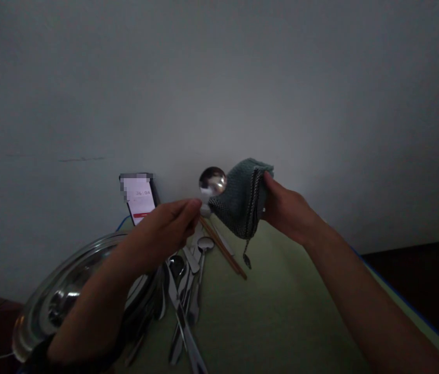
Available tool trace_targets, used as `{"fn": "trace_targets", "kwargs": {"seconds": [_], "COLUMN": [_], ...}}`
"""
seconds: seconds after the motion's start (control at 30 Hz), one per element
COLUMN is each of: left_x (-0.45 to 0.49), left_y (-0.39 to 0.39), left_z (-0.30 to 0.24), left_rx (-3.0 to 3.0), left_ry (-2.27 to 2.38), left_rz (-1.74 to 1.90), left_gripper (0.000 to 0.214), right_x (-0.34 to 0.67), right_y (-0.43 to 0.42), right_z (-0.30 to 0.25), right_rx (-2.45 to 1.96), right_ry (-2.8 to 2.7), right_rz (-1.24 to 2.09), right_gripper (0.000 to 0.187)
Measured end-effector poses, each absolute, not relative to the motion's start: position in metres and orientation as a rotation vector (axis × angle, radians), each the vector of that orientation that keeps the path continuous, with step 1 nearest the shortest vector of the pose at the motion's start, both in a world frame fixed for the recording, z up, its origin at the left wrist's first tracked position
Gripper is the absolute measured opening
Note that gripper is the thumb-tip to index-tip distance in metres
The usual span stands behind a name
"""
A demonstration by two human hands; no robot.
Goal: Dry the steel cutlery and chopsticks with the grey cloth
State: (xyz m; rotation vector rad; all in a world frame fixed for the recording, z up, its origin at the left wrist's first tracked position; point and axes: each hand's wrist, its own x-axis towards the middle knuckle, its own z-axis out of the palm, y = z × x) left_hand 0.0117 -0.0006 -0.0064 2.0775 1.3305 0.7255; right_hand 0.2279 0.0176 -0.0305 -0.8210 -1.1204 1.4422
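Observation:
Raised over the table, a shiny metal spoon (213, 181) has its round bowl up. Its handle runs down into the closed fingers of my left hand (172, 221). Just right of the bowl hangs a grey-green cloth (238, 195) with a dark striped edge and a small dangling tag. My right hand (287, 208) grips this cloth from its right side, thumb on the near face and the other fingers mostly hidden behind it. The cloth's left edge comes close to the spoon bowl; I cannot tell whether they touch.
On the green table (274, 311) lie a pile of metal spoons and knives (182, 306) and a pair of wooden chopsticks (225, 249). A large metal bowl (28, 311) stands at left, partly behind my left forearm. A lit phone (141, 195) leans against the grey wall (219, 78).

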Motion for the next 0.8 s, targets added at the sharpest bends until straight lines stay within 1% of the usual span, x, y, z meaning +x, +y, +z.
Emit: {"fn": "trace_targets", "kwargs": {"seconds": [0.07, 0.17, 0.3, 0.47, 0.57, 0.67, 0.8], "left_x": [0.014, 0.014, 0.010, 0.009, 0.010, 0.010, 0.008], "left_y": [0.000, -0.001, -0.005, -0.009, -0.011, -0.014, -0.015], "left_z": [-0.008, -0.007, -0.002, 0.001, 0.003, 0.005, 0.005], "left_rx": [2.148, 2.213, 2.283, 2.293, 2.298, 2.347, 2.372], "left_ry": [1.318, 1.296, 1.310, 1.266, 1.297, 1.302, 1.258], "left_rz": [0.646, 0.523, 0.409, 0.347, 0.319, 0.300, 0.257], "left_gripper": [0.039, 0.035, 0.034, 0.036, 0.038, 0.032, 0.033], "right_x": [0.227, 0.224, 0.221, 0.219, 0.219, 0.221, 0.221], "right_y": [0.020, 0.020, 0.018, 0.017, 0.017, 0.018, 0.015], "right_z": [-0.028, -0.023, -0.023, -0.027, -0.029, -0.031, -0.033], "right_rx": [-0.749, -0.682, -0.679, -0.646, -0.654, -0.721, -0.789], "right_ry": [-0.941, -0.803, -0.773, -0.959, -1.028, -1.043, -1.334], "right_rz": [1.503, 1.561, 1.597, 1.515, 1.415, 1.363, 1.267], "right_gripper": [0.024, 0.023, 0.021, 0.015, 0.016, 0.020, 0.021]}}
